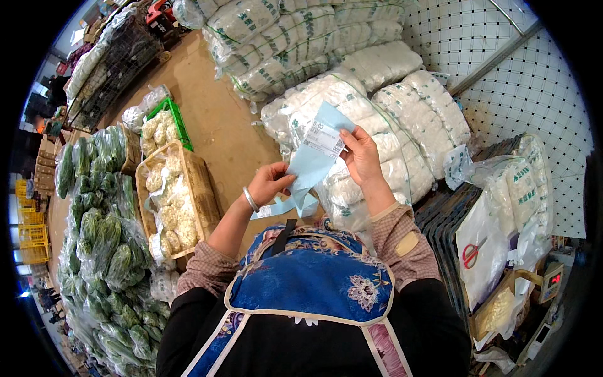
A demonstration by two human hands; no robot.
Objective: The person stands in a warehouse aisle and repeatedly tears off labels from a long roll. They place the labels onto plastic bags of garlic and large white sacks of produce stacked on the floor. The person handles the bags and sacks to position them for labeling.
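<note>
Stretched between my hands is a light blue label strip [314, 156] with a white printed label on it. My left hand [269, 185], with a silver bangle at the wrist, pinches the strip's lower left edge. At the upper right edge my right hand [362, 154] grips it between thumb and fingers. The strip's lower part hangs down in folds close to the blue floral apron [308, 283] I wear. Just beyond my hands lie stacked clear bags of white goods [345, 182], tied with green straps.
Bagged green vegetables [107, 251] are piled at the left. Beside them stand a yellow crate [204, 201] and a green crate [180, 122] of pale bagged produce. At the right are stacked dark crates [449, 232], red-handled scissors [471, 252] and a scale with a red display [553, 281].
</note>
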